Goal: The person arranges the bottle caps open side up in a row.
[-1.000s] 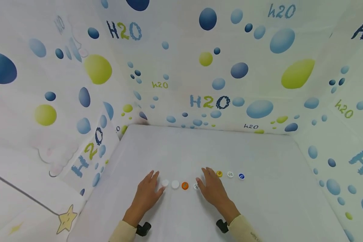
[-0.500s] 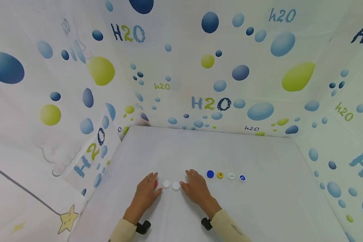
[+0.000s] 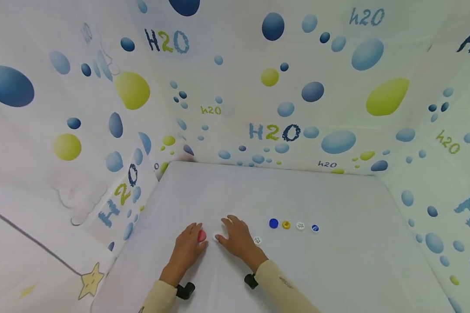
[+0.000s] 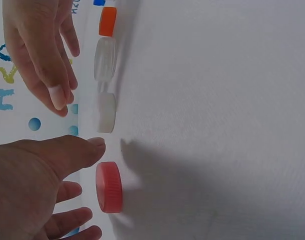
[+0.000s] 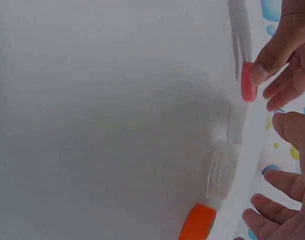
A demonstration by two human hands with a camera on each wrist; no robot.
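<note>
Bottle caps lie in a row on a white-covered table. My left hand [image 3: 186,247] hovers around the red cap [image 3: 202,236] with thumb and fingers spread; in the left wrist view a gap shows between the thumb and that red cap [image 4: 110,187]. My right hand [image 3: 240,240] is held above the row with loosely bent fingers and nothing in them. Its thumb is nearest the small white cap [image 4: 106,112]. Beside that stand a clear cap [image 4: 105,60] and an orange cap [image 4: 107,21], both hidden by the right hand in the head view.
A white printed cap [image 3: 257,240] lies right of the right hand. Farther right is a second row: a blue cap [image 3: 273,223], a yellow cap [image 3: 286,224], a white cap [image 3: 300,226] and a blue-and-white cap [image 3: 315,228]. Patterned fabric walls [image 3: 235,78] enclose the table.
My right hand has moved left along the row, from the printed white cap to the small white cap, uncovering the blue cap and the printed cap. The left hand has stayed nearly in place.
</note>
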